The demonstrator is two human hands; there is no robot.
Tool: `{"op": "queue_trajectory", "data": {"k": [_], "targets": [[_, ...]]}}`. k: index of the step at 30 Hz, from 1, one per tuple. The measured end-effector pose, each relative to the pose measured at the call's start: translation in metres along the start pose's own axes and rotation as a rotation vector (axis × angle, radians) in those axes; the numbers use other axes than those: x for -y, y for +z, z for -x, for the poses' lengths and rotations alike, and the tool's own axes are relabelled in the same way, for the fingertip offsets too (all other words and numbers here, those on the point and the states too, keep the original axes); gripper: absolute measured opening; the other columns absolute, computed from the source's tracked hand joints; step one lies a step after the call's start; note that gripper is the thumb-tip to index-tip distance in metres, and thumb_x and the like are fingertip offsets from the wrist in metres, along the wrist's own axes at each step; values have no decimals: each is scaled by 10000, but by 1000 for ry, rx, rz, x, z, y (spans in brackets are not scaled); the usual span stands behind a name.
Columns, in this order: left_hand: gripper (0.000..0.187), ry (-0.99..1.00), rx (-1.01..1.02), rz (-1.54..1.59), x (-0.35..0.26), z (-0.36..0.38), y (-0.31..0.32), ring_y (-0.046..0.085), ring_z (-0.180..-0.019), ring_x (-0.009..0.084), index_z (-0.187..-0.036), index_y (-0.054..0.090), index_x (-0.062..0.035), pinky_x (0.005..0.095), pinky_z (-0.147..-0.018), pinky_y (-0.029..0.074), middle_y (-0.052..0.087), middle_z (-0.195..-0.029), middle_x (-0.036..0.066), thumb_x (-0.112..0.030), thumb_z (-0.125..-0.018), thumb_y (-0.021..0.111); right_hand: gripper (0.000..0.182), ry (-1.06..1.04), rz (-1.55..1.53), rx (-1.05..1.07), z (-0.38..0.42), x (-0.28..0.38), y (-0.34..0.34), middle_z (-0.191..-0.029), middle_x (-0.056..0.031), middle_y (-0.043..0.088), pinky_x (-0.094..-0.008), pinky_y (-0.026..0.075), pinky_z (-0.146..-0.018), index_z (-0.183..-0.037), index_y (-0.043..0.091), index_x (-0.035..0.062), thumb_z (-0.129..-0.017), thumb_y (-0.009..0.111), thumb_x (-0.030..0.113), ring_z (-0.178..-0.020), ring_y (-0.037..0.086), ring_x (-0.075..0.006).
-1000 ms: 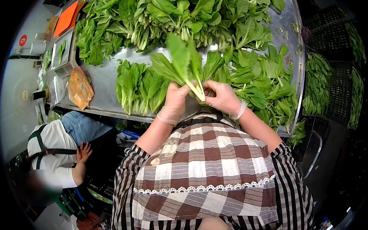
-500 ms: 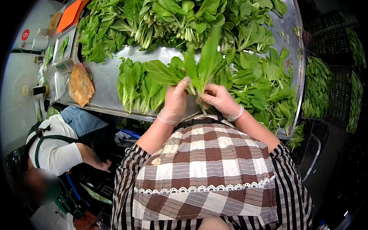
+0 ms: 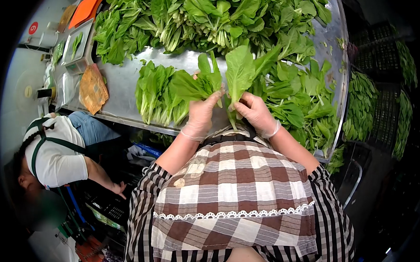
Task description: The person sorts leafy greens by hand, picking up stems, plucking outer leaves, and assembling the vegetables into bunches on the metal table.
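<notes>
Both my hands wear clear gloves and are close together over the near edge of the metal table. My left hand (image 3: 204,111) is closed round a bunch of leafy greens (image 3: 193,85), its leaves pointing up and left. In my right hand (image 3: 256,112), fingers and thumb pinch the stem of a leafy green (image 3: 240,69) whose broad leaves stand upright. A thin stem hangs below that hand. Left of my left hand, a row of greens (image 3: 155,93) lies on the table. Loose greens (image 3: 298,95) spread to the right of my right hand.
A large heap of greens (image 3: 215,19) covers the back of the metal table (image 3: 123,87). At left are a scale (image 3: 80,50), an orange sheet (image 3: 86,8) and a brown flat piece (image 3: 93,88). Crates of greens (image 3: 361,105) stand right. Another person (image 3: 59,157) bends at lower left.
My hands have drawn slightly apart, and the greens in my right hand now stand separate from the left bunch. The other person has shifted a little left.
</notes>
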State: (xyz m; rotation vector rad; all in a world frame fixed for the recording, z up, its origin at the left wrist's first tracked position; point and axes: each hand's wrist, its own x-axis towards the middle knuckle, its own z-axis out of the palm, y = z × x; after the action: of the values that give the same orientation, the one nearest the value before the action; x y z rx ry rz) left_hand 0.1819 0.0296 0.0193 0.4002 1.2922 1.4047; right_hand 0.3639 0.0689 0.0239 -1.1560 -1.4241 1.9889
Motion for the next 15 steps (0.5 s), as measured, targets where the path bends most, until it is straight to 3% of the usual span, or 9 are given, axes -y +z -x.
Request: {"op": "queue_trajectory", "data": {"k": [2,3,5,6,9,11,12,14,15], "targets": [[332,-42,12,-23,-4,4,1,655,-950,177,-1164,636,23,297,-841,506,683,-1103,97,-75,-859,724,277,-111,407,-78,-3,9,5,-813,-91,671,-287,498,-648,-1070,662,2,-905,675,224,-687,601,-136],[342,-84,35,-16,-6,6,0,652,-945,172,-1161,638,24,295,-844,501,687,-1095,92,-92,-854,732,259,-182,622,-122,-5,9,9,-750,-137,653,-334,510,-615,-992,670,3,-851,709,216,-639,629,-211],[416,-145,72,-34,0,5,-7,626,-980,185,-1185,575,9,324,-864,506,661,-1089,84,-64,-814,749,276,-254,841,-87,-7,11,17,-800,-150,681,-351,521,-632,-979,677,10,-830,733,236,-678,661,-261],[374,-63,102,-91,-1,5,-6,650,-948,181,-1154,632,22,304,-862,499,695,-1066,87,-99,-823,756,285,-261,911,-53,-9,13,20,-814,-148,690,-352,526,-643,-985,683,11,-827,738,242,-703,675,-263],[423,15,-28,-98,3,2,-19,643,-948,190,-1181,581,19,311,-867,504,673,-1079,98,-69,-807,758,279,-240,690,128,-11,23,29,-840,-144,702,-383,529,-670,-975,712,37,-839,716,280,-740,680,-305],[488,146,-73,-202,-5,-3,-41,621,-928,187,-1221,527,6,311,-843,509,637,-1093,96,-58,-795,756,281,-274,644,246,-16,4,23,-841,-133,712,-374,528,-684,-974,722,39,-853,709,292,-743,684,-281],[457,2,-75,-154,-33,3,-46,615,-946,191,-1217,531,2,307,-859,509,638,-1097,103,-44,-809,732,282,-285,619,302,-19,-7,18,-841,-127,716,-370,528,-691,-974,727,39,-860,706,297,-744,685,-270],[456,219,-168,-334,-46,-1,-76,609,-996,189,-1244,524,-15,311,-908,499,629,-1134,109,-3,-820,690,279,-67,631,394,-22,-14,6,-810,-104,725,-342,523,-685,-922,744,49,-884,692,321,-706,674,-231],[552,374,-191,-459,-48,-6,-94,600,-1046,222,-1321,476,-26,330,-934,488,620,-1162,120,22,-809,675,285,-2,680,426,-24,-12,1,-802,-101,724,-335,520,-681,-909,744,49,-888,689,328,-697,670,-223]]}}
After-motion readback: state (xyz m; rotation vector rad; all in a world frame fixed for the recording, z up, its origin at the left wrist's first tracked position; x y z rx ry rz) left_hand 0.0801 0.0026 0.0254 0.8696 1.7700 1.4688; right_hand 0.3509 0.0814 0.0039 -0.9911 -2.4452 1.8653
